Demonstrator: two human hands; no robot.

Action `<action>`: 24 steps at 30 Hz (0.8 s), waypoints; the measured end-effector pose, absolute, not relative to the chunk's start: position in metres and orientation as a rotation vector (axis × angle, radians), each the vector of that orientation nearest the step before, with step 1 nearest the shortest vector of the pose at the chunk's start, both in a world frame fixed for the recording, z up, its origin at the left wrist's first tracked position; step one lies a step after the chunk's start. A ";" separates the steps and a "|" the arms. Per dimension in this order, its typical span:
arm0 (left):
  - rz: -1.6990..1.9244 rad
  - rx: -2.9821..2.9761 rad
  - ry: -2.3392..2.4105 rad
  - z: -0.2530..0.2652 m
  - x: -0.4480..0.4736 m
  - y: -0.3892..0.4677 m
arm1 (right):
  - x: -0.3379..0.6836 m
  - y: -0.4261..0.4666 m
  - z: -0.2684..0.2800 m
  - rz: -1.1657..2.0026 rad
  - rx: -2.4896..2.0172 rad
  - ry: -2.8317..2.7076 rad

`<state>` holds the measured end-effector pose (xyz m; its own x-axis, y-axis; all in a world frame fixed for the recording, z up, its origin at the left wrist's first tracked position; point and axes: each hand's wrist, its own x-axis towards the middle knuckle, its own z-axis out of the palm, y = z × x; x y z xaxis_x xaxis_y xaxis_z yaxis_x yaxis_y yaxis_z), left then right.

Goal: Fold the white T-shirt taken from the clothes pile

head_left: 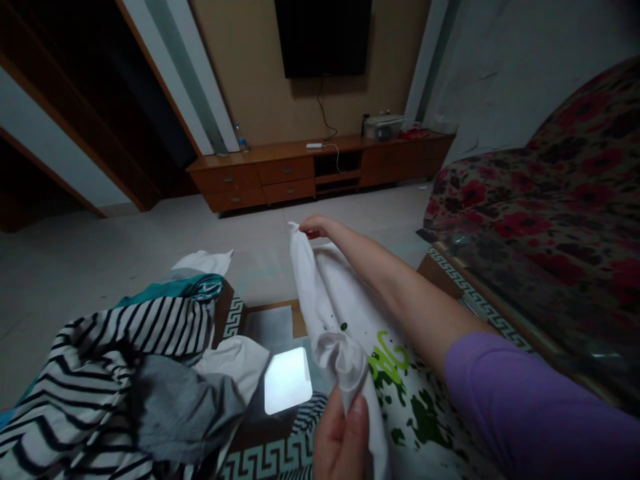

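Observation:
A white T-shirt (340, 287) with a green printed pattern is stretched between my two hands over the glass-topped table. My left hand (343, 430), low in the middle of the view, pinches a bunched fold of it between thumb and fingers. Farther off, my right hand (316, 227) is closed on the shirt's far edge, the arm reaching across from the right. To the left of the shirt lies a heap of clothes: a black-and-white striped garment (163, 327), a grey garment (187, 407), a white cloth (237, 360) and a teal garment (160, 288).
The glass table's patterned border (255, 461) shows near the front, with a bright reflection on the glass. A floral-covered sofa (565, 173) stands at the right. Beyond the pale floor is a low wooden cabinet (287, 177), under a wall-mounted television (325, 40).

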<state>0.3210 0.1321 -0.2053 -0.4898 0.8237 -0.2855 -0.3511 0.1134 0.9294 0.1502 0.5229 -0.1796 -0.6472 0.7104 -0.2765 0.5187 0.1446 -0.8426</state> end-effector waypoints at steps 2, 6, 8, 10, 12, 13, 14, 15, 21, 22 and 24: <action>1.532 0.574 1.339 -0.204 0.343 0.156 | 0.180 0.548 -0.175 1.539 -1.229 -2.204; 1.344 0.734 1.250 -0.199 0.379 0.191 | 0.230 0.587 -0.184 1.594 -1.293 -2.140; 1.261 0.814 1.186 -0.199 0.393 0.203 | 0.249 0.599 -0.193 1.621 -1.301 -2.095; 1.206 0.871 1.158 -0.203 0.406 0.214 | 0.264 0.605 -0.202 1.636 -1.293 -2.057; 1.167 0.916 1.180 -0.208 0.417 0.222 | 0.278 0.609 -0.209 1.640 -1.280 -2.038; 1.154 0.942 1.195 -0.210 0.422 0.226 | 0.283 0.611 -0.211 1.639 -1.269 -2.034; 1.148 0.971 1.209 -0.211 0.426 0.229 | 0.288 0.613 -0.213 1.645 -1.246 -2.027; 1.146 1.004 1.217 -0.212 0.430 0.232 | 0.293 0.616 -0.214 1.651 -1.219 -2.016; 1.095 1.139 1.260 -0.215 0.448 0.246 | 0.313 0.638 -0.223 1.523 -1.206 -2.053; 1.071 1.154 1.282 -0.218 0.452 0.248 | 0.315 0.641 -0.226 1.488 -1.225 -2.070; 1.017 1.178 1.324 -0.225 0.458 0.256 | 0.319 0.645 -0.233 1.406 -1.269 -2.107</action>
<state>0.4583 0.2559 -0.2254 0.0283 0.9868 -0.1594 0.1008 0.1558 0.9826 0.3193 0.6449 -0.2333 -0.5610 0.8012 -0.2081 0.4996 0.1273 -0.8568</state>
